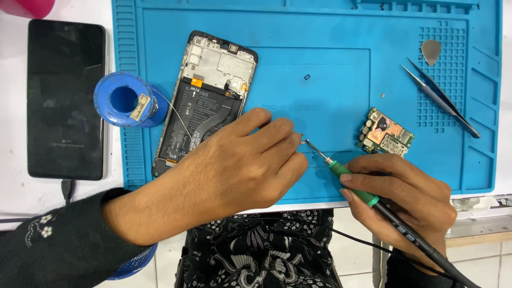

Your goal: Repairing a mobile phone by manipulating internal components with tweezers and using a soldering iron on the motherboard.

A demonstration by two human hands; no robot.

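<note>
R hand (405, 194) grips a soldering iron (368, 194) pen-style, fingers wrapped round the green collar, tip (308, 143) angled up-left toward the L hand. L hand (234, 170) lies palm-down over the near edge of the blue mat (330, 80), fingertips (290, 140) pressed together on something tiny right at the iron tip; too small to tell if it's a part or the end of the solder wire. Thin wire runs from the blue solder spool (124, 100) at the mat's left edge toward that hand.

Opened phone (205, 101), back off w/ battery and flex showing, lies left of mat centre, partly under the L hand. Small circuit board (385, 133) sits just beyond the R hand, toward the right edge. Tweezers (440, 96) and a pick (431, 50) rest near the far right corner. A dark phone (65, 98) lies on the white surface (16, 192) left of the mat.

To do it well, I'd judge: keep the L wrist planted on the mat for steadiness, fingertips back from the hot tip; tweezers would be safer for a piece this small. Touch the tip briefly, feed little solder, don't drag. Keep the iron's cord (341, 234) off the board & phone.
</note>
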